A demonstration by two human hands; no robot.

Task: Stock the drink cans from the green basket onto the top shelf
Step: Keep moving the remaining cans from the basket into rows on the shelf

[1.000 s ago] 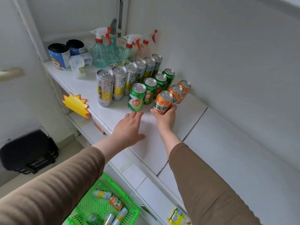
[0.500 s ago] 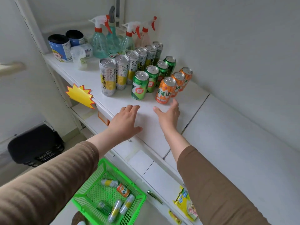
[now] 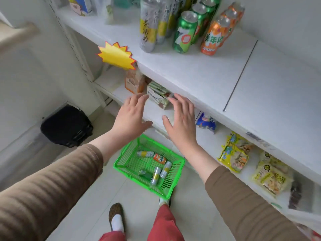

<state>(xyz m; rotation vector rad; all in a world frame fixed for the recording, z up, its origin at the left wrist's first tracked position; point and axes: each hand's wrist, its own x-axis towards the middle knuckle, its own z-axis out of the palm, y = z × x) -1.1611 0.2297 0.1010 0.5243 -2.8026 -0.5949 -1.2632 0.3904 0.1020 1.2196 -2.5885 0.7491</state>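
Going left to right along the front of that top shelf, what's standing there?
Yellow starburst tag → silver-and-yellow can → green can → orange can.

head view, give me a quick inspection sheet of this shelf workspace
surface: white top shelf, front part bare
job's things: green plastic basket on the floor holds five cans lying down, among them an orange can; upright silver-yellow, green and orange cans stand in rows on the top shelf
clutter: yellow starburst tag; snack packets on lower shelves
grips: left hand and right hand open, holding nothing
cables: nothing seen
surroundings: black case on the floor
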